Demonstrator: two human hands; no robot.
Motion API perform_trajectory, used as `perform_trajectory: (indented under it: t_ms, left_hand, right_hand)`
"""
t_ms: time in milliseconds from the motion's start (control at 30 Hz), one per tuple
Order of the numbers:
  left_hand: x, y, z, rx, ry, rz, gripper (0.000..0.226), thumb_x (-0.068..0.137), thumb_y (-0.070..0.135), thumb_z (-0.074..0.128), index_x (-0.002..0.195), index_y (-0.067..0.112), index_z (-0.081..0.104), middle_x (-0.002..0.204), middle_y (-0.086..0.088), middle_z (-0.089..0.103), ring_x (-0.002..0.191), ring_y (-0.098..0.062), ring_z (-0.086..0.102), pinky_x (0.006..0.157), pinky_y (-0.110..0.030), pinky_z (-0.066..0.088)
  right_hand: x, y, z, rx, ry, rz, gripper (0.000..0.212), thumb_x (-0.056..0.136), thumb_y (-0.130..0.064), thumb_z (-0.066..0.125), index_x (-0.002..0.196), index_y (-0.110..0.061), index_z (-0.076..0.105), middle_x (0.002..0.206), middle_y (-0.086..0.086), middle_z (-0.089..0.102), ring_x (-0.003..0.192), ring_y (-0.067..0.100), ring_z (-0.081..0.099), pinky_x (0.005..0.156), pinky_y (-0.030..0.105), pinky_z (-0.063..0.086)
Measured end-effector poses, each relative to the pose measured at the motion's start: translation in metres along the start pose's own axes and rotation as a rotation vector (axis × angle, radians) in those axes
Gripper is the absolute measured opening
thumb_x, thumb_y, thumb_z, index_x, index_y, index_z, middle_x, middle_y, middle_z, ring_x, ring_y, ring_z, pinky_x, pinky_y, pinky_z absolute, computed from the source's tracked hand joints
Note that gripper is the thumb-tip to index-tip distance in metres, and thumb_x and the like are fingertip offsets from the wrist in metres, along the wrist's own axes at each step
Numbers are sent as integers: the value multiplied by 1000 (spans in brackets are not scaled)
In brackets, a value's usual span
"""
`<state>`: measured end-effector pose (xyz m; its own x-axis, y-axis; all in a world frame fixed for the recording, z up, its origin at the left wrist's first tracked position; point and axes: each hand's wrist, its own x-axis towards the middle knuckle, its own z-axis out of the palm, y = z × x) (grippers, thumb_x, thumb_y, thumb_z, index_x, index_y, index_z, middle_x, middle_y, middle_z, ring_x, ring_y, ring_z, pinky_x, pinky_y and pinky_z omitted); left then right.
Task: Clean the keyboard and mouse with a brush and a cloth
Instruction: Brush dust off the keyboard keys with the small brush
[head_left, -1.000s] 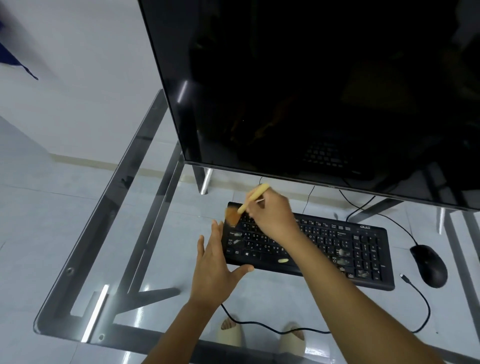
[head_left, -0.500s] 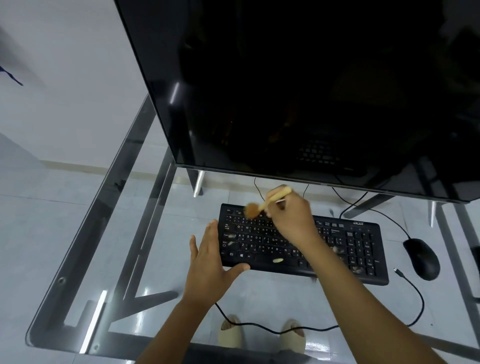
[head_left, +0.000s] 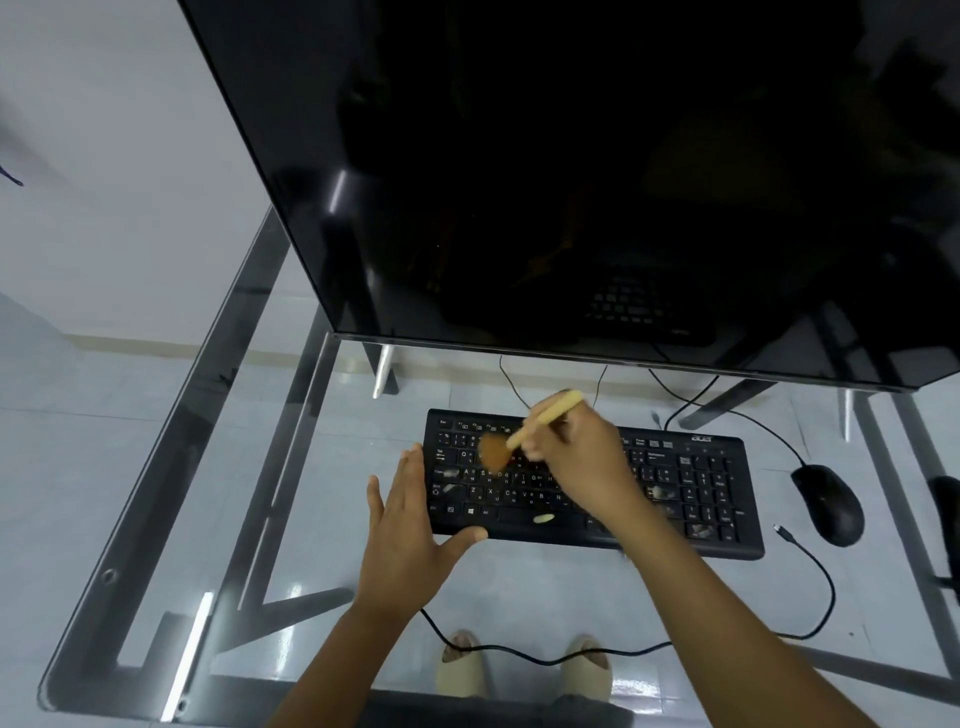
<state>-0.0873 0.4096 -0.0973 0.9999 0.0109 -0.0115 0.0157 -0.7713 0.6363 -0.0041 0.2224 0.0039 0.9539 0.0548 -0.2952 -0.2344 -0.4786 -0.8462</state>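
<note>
Because the left hand (head_left: 402, 525) lies flat with straight fingers against the near left corner of the keyboard (head_left: 592, 488), only the thumb hooking its near edge, a hard sweep could skid the board across the glass desk (head_left: 156, 519); crumbs could scatter towards the mouse (head_left: 828, 503), well right. Farther in, the right hand (head_left: 582, 460) pinches the brush (head_left: 524, 428) by its handle; bristles touch the upper left keys; no cloth shows.

Bare glass of table (head_left: 311, 493) at 9 o'clock of keyboard (head_left: 675, 499): free. Monitor (head_left: 571, 182) overhangs at 12, low clearance. Mouse (head_left: 828, 503) at 3, near. Cable (head_left: 545, 657) loops across glass at 6.
</note>
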Motion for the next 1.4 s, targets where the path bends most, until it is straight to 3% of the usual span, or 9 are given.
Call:
perform_trajectory:
  t_ms: [167,300,433,567,700,833,967,1267,1400]
  left_hand:
    - [-1,-1,-1,5,8,17,107,73,77,50,150,17,6,156,-1,25,146,-14,16,118,-47,-2]
    - [-1,3,-2,-7,0,5,105,72,76,51,149,20,7,155,2,26,145,-13,17,118,-45,-5]
    - [-2,-2,0,24,-1,16,106,73,76,49,150,18,4,156,-1,25,145,-14,15,117,-43,-6]
    - [-3,0,-3,13,-2,22,96,80,74,45,150,18,10,156,0,24,146,-12,14,117,-41,-5]
    - [-8,6,-12,58,141,182,55,94,45,48,136,11,46,149,-4,38,142,-16,28,118,-51,14]
    - [-18,25,-4,-16,195,314,32,91,22,58,120,10,62,137,-4,51,132,-16,42,111,-49,33]
    - [-32,34,23,-11,99,350,33,92,21,55,123,9,62,141,-3,48,137,-14,36,108,-42,38]
    - [-29,33,42,49,65,361,35,97,20,47,128,8,58,141,-5,48,140,-17,32,114,-45,28]
    - [-30,33,44,77,73,346,35,96,22,47,126,9,60,139,-6,51,139,-16,34,114,-43,28]
  right_hand:
    - [-4,-4,-2,-5,-201,69,6,93,-15,61,98,-12,62,82,4,72,70,12,72,63,20,57]
    - [-5,-5,0,-63,147,-110,3,92,-16,62,93,-13,62,77,-8,67,70,7,65,60,14,50]
    - [-10,-6,6,-92,-202,-71,7,92,-16,62,98,-18,61,83,0,70,72,7,69,66,24,57]
    - [-7,-3,5,5,198,-203,11,91,-7,59,89,-18,60,81,-2,68,68,2,64,60,15,50]
    - [-11,-1,4,-43,-77,-79,7,91,-15,63,88,-21,61,81,0,70,71,11,68,65,26,58]
    - [-8,8,-12,59,359,-132,21,93,-7,57,88,-27,57,83,-5,68,70,7,64,59,20,49]
    - [-14,20,-15,146,99,31,9,94,-11,59,95,-19,59,85,6,71,75,15,71,71,27,59]
    - [-20,37,-37,-19,397,-48,10,91,-7,60,95,-17,60,84,4,69,76,19,69,67,26,56]
    - [-23,32,-41,15,63,9,8,92,-9,61,94,-17,61,86,7,70,76,18,70,72,31,60]
